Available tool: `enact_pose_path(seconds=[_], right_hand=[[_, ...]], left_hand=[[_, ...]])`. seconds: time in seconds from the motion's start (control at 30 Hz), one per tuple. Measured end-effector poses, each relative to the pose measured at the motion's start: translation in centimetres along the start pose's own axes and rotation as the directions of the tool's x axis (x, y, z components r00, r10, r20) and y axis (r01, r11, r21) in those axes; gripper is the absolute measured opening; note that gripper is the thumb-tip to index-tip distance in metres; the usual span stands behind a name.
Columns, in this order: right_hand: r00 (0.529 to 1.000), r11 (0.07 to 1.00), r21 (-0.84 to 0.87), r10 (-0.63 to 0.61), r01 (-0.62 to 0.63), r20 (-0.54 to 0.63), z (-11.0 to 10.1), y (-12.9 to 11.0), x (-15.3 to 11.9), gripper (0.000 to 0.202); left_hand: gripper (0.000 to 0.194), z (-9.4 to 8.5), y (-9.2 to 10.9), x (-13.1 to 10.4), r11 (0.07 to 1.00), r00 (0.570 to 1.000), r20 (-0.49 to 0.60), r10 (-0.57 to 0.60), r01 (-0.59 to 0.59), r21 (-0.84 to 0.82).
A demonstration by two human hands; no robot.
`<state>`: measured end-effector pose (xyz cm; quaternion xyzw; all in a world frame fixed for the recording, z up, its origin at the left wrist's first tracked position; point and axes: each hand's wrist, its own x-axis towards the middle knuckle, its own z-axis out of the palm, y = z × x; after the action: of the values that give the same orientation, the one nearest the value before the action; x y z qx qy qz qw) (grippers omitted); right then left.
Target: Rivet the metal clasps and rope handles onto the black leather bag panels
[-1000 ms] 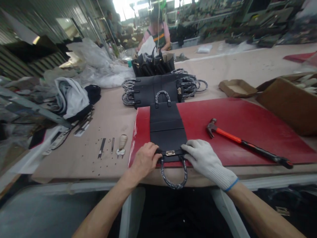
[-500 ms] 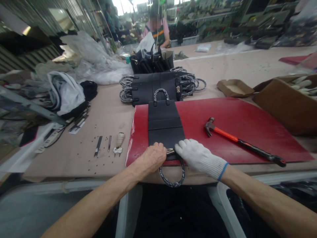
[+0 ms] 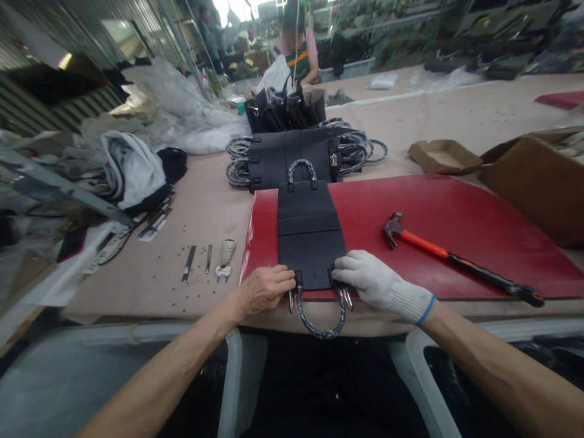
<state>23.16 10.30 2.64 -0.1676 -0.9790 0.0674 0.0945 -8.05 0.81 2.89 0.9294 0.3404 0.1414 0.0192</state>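
Biggest thing here is the pale worktable (image 3: 205, 188), and the red mat (image 3: 442, 222) lies on it, presumably to take the wear. Past the mat's far edge there's a pile of black bag panels (image 3: 292, 159), parked clear of the hands, I'd guess. One black bag panel (image 3: 312, 255) is flat on the mat's left part, near end at the mat's near edge, maybe so its looped handle (image 3: 322, 333) can hang free. Claw hammer (image 3: 426, 243) lies on the mat's right part, grip angled toward the gloved side, handy I reckon. The right hand (image 3: 367, 277), gloved, and the bare left hand (image 3: 268, 289) are both narrow, fingers closed on the panel's two near corners, likely to keep things even. Left of the mat: a tape-wrapped tool (image 3: 227, 251). Tiniest: shiny metal pieces (image 3: 291, 301) poking out by each hand; can't tell exactly what they are.
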Motion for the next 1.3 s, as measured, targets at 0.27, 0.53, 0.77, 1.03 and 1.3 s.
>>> enact_pose_path(seconds=[0.27,0.53,0.77,1.03,1.3], right_hand=[[0.975,1.0,0.005,0.013,-0.012,-0.22,1.2,-1.4,-1.1,0.036],[0.921,0.957,0.189,0.269,-0.222,-0.283,1.5,-2.5,-1.9,0.044],[0.908,0.975,0.079,0.222,-0.207,-0.356,3.3,-1.2,-1.3,0.047],[0.894,0.988,0.007,0.142,-0.154,-0.426,3.9,-0.7,-1.7,0.045],[0.891,0.986,0.031,0.161,-0.163,-0.424,2.9,-1.3,-1.0,0.035]], left_hand=[[0.031,2.5,1.6,-1.0,0.995,0.953,-0.298,-0.05,0.073,0.064],[0.034,4.1,4.4,0.0,0.953,0.86,-0.456,-0.23,0.294,0.074],[0.032,5.4,4.1,0.2,0.927,0.86,-0.405,-0.312,0.368,0.067],[0.03,5.5,4.2,0.2,0.918,0.878,-0.332,-0.345,0.39,0.077],[0.037,5.8,4.5,0.1,0.907,0.813,-0.412,-0.412,0.411,-0.095]])
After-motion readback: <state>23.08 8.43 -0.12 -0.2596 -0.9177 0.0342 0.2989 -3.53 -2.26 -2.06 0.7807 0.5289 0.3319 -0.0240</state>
